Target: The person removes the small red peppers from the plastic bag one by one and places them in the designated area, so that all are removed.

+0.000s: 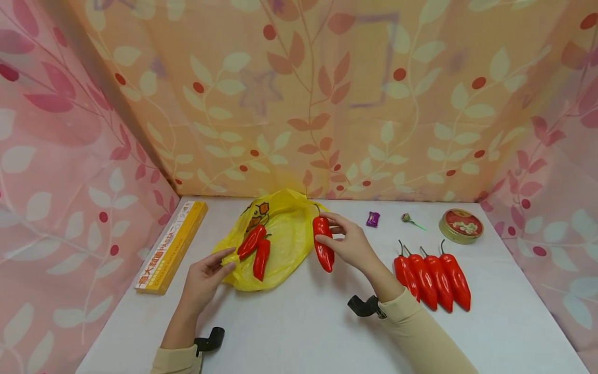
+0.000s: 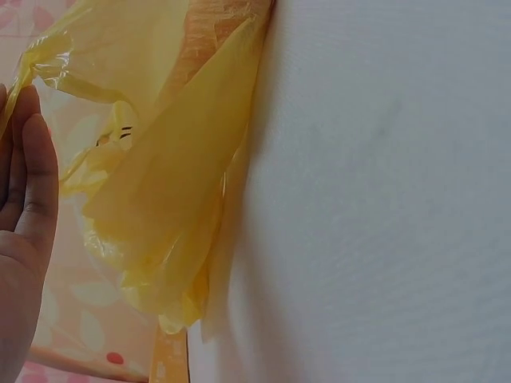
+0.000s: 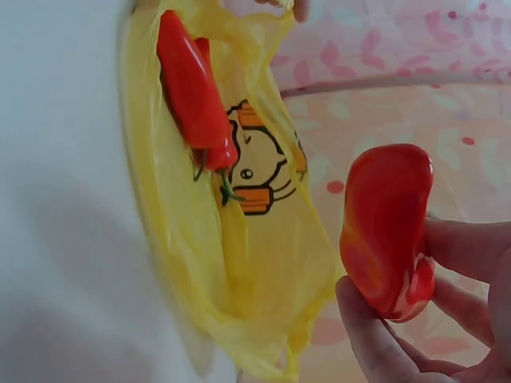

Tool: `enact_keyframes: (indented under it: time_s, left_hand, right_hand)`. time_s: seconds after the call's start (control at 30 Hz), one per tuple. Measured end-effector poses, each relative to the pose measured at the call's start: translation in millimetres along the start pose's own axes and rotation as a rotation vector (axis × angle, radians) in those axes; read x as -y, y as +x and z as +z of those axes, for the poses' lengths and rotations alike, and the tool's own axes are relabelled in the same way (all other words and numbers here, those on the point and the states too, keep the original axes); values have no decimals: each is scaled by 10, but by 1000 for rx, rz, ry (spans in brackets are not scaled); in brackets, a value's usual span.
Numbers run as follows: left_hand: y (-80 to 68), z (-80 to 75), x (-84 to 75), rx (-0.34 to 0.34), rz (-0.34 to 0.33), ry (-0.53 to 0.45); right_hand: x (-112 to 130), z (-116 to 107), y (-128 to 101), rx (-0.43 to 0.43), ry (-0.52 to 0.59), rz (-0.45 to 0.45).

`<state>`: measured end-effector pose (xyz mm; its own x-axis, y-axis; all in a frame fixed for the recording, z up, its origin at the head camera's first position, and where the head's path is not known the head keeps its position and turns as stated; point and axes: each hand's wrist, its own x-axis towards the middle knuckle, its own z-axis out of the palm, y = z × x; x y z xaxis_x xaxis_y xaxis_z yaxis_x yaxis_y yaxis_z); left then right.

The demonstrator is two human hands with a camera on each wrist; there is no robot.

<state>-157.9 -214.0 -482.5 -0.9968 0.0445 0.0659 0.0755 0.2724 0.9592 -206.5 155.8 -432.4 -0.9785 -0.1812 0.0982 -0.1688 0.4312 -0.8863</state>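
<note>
A white table (image 1: 299, 332) enclosed by leaf-patterned cloth walls (image 1: 327, 104) carries a yellow plastic bag (image 1: 285, 234), which lies open just beyond the fingertips of both hands. A long yellow pasta box (image 1: 173, 246) sits along the table's left edge, well outward of the left hand's fingers. The left hand (image 1: 205, 275) pinches the bag's near rim, thumb and fingertips drawn together on the film; the left wrist view shows the fingers (image 2: 32, 159) lying straight against the crumpled plastic. The right hand (image 1: 348, 241) holds a red pepper (image 1: 323, 244) by its upper half, thumb below and fingers curled round it, the pepper hanging tip-down at the bag's right edge, apart from the table. In the right wrist view the thumb (image 3: 375, 335) and fingers clamp the pepper's stem end. Two more red peppers (image 1: 257, 249) lie inside the bag, between the two hands' fingertips. A row of four red peppers (image 1: 432, 280) lies side by side on the table, to the outside of the right wrist. A round tin (image 1: 461, 226), a small lollipop (image 1: 411, 221) and a purple wrapped sweet (image 1: 372, 218) lie farther back, beyond the right hand's fingers.
</note>
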Motion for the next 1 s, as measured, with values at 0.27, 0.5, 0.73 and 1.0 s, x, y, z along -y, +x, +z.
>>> enact_keyframes:
  time_s: [0.27,0.5,0.73,1.0]
  left_hand:
    - [-4,5,16,-9,-9,0]
    - [-4,16,5,-8,13,3]
    - [-9,2,14,-9,-2,22]
    - [-6,4,-4,-18,1,25]
  right_hand:
    - [-91,-221,-229,-37,-94,29]
    - [-200,-391,-461,-71,-186,35]
    - [-384,-544,-657,-78,-270,68]
    - [-568,-716,-829,-93,-461,77]
